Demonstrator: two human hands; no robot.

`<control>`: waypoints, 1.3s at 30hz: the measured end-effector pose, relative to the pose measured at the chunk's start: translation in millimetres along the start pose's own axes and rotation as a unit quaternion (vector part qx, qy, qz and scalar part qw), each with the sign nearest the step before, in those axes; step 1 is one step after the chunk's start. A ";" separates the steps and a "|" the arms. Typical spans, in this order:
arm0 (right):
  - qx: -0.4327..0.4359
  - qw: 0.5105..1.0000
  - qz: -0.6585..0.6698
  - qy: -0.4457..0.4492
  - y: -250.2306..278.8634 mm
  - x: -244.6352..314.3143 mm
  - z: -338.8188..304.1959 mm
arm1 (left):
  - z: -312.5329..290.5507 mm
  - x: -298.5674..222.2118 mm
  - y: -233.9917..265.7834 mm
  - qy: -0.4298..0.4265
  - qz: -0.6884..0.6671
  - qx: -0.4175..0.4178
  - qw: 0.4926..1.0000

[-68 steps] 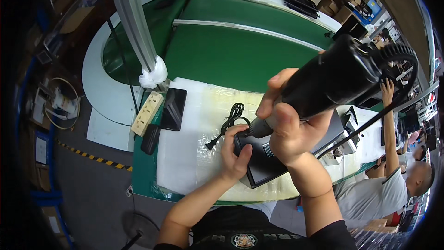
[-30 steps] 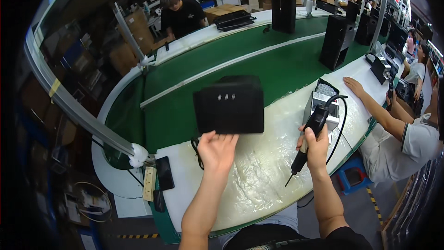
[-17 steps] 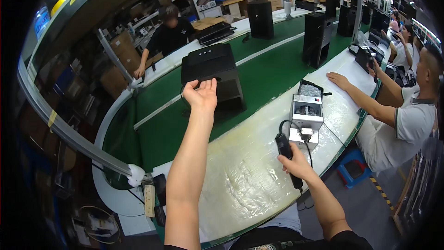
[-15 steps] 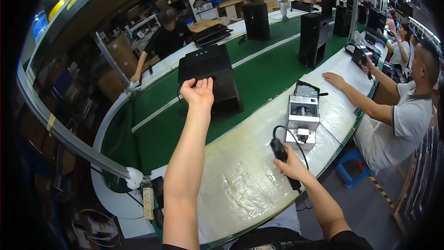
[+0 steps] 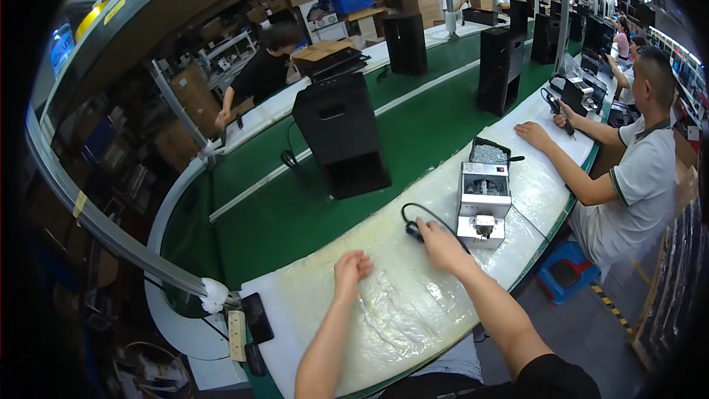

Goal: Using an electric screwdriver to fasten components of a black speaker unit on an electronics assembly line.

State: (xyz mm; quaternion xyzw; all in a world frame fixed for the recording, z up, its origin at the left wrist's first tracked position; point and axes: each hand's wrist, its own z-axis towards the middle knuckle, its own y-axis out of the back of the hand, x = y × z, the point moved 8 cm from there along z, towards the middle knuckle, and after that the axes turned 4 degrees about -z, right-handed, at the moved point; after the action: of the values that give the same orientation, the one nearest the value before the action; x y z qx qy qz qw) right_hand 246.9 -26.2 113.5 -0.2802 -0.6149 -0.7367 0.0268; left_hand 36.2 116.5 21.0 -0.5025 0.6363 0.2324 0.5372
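Both hands sit low over the white plastic-covered workbench [image 5: 413,310], and I read them like this: my left hand [image 5: 351,267] is loosely curled, fingers bent inward, holding nothing, its knuckles resting on or just above the crinkled sheet. My right hand [image 5: 441,242] lies palm down with the fingers closed over the black corded electric screwdriver [image 5: 415,231], which lies on the bench; only its dark end and the looping black cable [image 5: 421,210] show past my fingers, so I cannot tell how firm the grip is.

Just to the right of my right hand stands a small grey box-shaped screw feeder [image 5: 484,203], open at the top, with metal parts inside that are too small for me to make out. Beyond it, farther from me, a shallow black tray [image 5: 490,154] holds a heap of small silvery pieces, likely screws.

Ahead of both hands runs the green conveyor belt [image 5: 310,207], and on it, well beyond my left hand, stands a tall black speaker cabinet [image 5: 340,133], upright, with a recessed handle in its face. To my right another person's hand [image 5: 533,133] rests flat on the same bench. Left of my left hand, at the bench edge, lie a black phone [image 5: 258,317] and a pale power strip [image 5: 236,335].
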 end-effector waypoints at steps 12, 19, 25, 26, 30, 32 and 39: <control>-0.087 0.853 0.514 -0.029 -149.5 145.3 36.6 | -24.4 23.6 38.1 -0.157 -0.209 -0.076 0.962; -0.118 0.842 0.522 -0.072 -170.5 124.9 40.9 | -25.6 20.5 41.2 -0.197 -0.066 -0.121 0.971; -0.098 0.829 0.544 -0.091 -168.0 126.5 40.7 | -30.6 13.7 41.2 -0.219 -0.056 -0.186 0.956; -0.101 0.828 0.544 -0.095 -169.9 125.6 41.1 | -31.2 13.2 41.3 -0.216 -0.062 -0.195 0.955; -0.085 0.827 0.543 -0.115 -169.7 127.7 39.9 | -28.6 17.8 43.0 -0.195 -0.100 -0.197 0.956; -0.085 0.827 0.543 -0.120 -166.7 129.4 40.2 | -28.5 13.4 40.8 -0.190 -0.102 -0.184 0.959; -0.093 0.824 0.547 -0.117 -179.9 125.4 40.8 | -24.1 15.0 42.9 -0.177 -0.060 -0.164 0.968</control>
State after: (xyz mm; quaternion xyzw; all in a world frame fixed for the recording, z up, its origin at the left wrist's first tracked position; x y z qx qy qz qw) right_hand 87.8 93.3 12.6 -0.6557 -0.2883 -0.6165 0.3268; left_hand -11.5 107.1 4.4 -0.5717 0.4527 0.3866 0.5646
